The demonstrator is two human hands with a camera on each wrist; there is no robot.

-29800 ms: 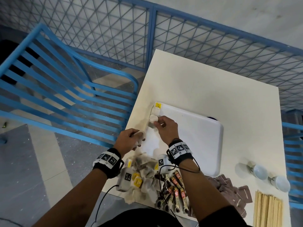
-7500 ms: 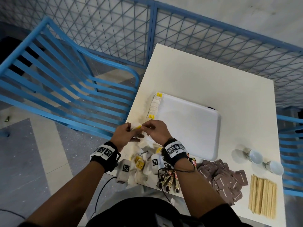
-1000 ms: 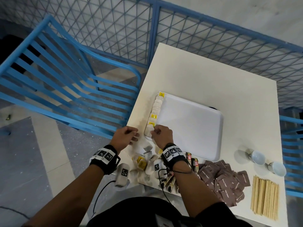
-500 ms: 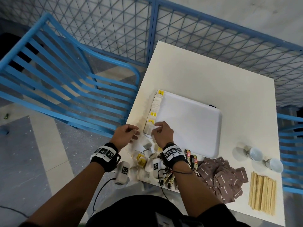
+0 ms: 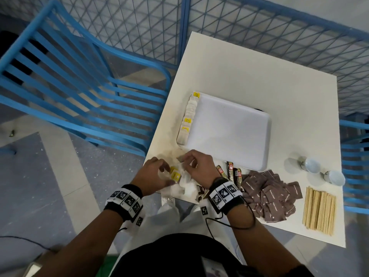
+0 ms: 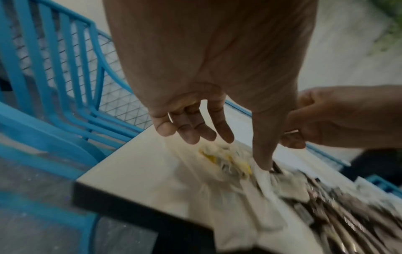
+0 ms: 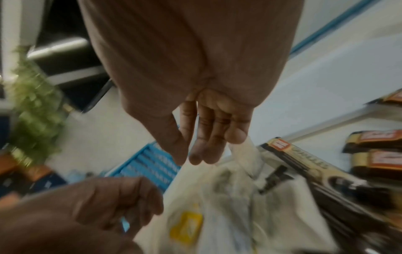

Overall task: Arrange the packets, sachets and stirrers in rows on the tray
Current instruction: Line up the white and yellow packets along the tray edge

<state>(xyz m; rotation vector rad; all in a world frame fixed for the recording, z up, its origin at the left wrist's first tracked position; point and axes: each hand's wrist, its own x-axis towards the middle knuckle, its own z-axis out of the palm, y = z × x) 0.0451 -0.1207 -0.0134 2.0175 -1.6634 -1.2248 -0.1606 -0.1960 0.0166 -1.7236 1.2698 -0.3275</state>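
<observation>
A white tray (image 5: 229,132) lies mid-table with a row of tea bags (image 5: 187,120) along its left edge. Loose tea bags (image 5: 184,183) with yellow tags are piled at the table's near left corner. My left hand (image 5: 166,170) reaches into that pile; in the left wrist view its fingers (image 6: 226,139) are fairly straight and its thumb touches a bag (image 6: 264,173). My right hand (image 5: 187,161) hovers over the pile, thumb and forefinger pinching a small tea bag tag (image 5: 180,158). The wrist views are blurred. Coffee sticks (image 5: 229,171), brown sachets (image 5: 269,193) and wooden stirrers (image 5: 318,209) lie right of the hands.
Two small white cups (image 5: 312,165) (image 5: 334,177) lie on their sides near the table's right edge. A blue slatted chair (image 5: 79,76) stands left of the table, and a blue mesh fence (image 5: 259,23) runs behind it.
My right hand has left the near end of the tray's row and come back to the loose pile. My left hand has moved right onto the same pile.
</observation>
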